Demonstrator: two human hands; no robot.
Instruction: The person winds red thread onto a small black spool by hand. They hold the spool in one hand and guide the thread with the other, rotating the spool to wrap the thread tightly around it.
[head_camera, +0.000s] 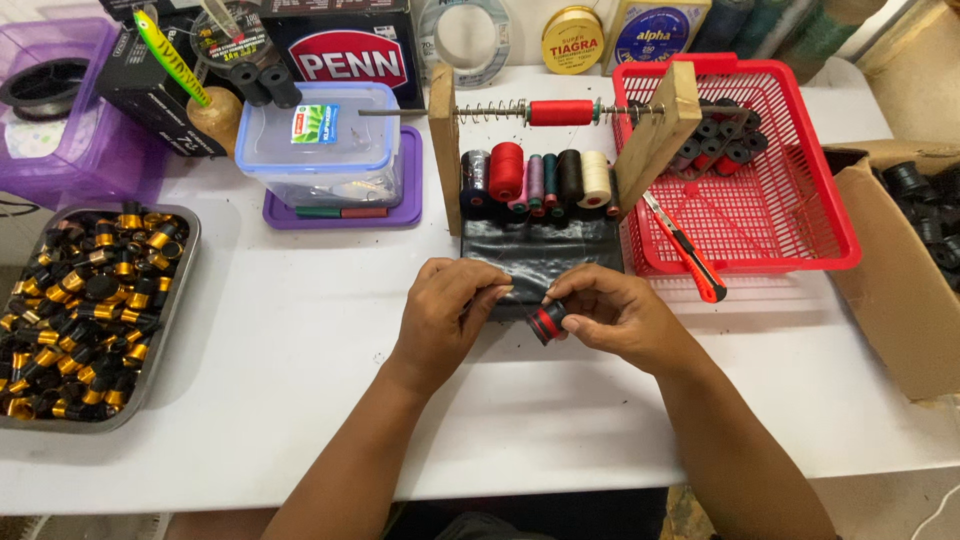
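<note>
Small black spool with red band is pinched in the right hand fingertips, just in front of the wooden thread rack. Its long axis tilts toward the left hand, which sits just beside it, fingers curled narrow at the spool's end; whether they touch cannot be told. Right hand is nearer.

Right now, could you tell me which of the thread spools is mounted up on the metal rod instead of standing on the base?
The red spool, threaded sideways onto the rod between the wooden uprights; the other spools stand upright in a row below it.
</note>
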